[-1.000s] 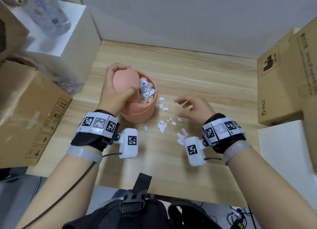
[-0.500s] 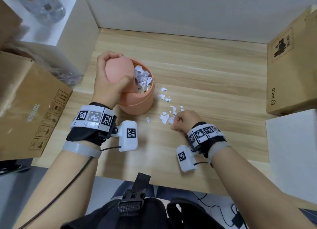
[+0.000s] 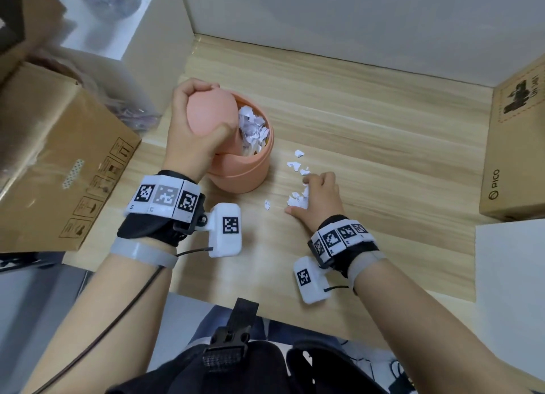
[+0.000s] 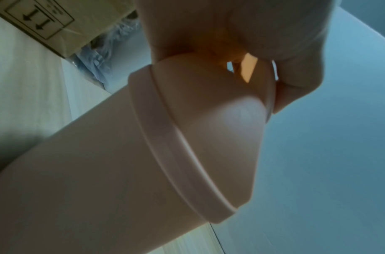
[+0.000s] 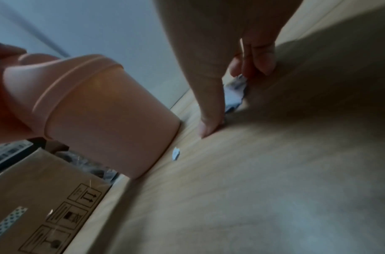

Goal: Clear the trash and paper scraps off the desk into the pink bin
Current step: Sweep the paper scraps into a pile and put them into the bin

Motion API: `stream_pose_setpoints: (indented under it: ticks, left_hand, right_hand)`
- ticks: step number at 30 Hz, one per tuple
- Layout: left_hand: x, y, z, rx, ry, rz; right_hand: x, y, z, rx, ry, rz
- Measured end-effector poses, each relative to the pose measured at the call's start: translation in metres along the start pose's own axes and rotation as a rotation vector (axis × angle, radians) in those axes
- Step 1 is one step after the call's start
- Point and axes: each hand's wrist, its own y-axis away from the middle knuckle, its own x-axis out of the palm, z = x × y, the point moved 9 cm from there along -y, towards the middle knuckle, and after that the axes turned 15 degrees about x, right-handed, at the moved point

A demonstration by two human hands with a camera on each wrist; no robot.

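Looks to me like a cramped office or storage corner, not a home. I'm looking down at a light wood-grain desk (image 3: 368, 122) pushed against a plain white wall (image 3: 354, 16), hemmed in by cardboard shipping boxes: one with handling symbols (image 3: 59, 157) on the left, a PICO-branded one (image 3: 516, 146) on the right. There's also crumpled plastic wrap (image 3: 126, 110) wedged behind the left box and cables (image 3: 392, 370) down below the desk edge.

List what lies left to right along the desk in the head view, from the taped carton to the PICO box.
Taped carton → left hand gripping the lid → pink bin → lone scrap → right hand gathering paper scraps → PICO box.
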Motion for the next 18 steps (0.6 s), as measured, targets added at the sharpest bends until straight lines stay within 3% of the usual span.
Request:
stream_pose_setpoints:
  ticks: [8, 15, 18]
  left_hand:
    - [0.001, -0.002, 0.004, 0.014, 0.045, -0.003]
    - [0.001, -0.002, 0.006, 0.015, 0.056, 0.006]
    - [0.001, -0.002, 0.007, 0.005, 0.071, 0.007]
  right_hand:
    - [0.007, 0.002, 0.013, -0.121, -0.235, 0.071]
    - [0.013, 0.000, 0.025, -0.235, 0.015, 0.098]
    - [0.008, -0.004, 0.019, -0.179, -0.057, 0.115]
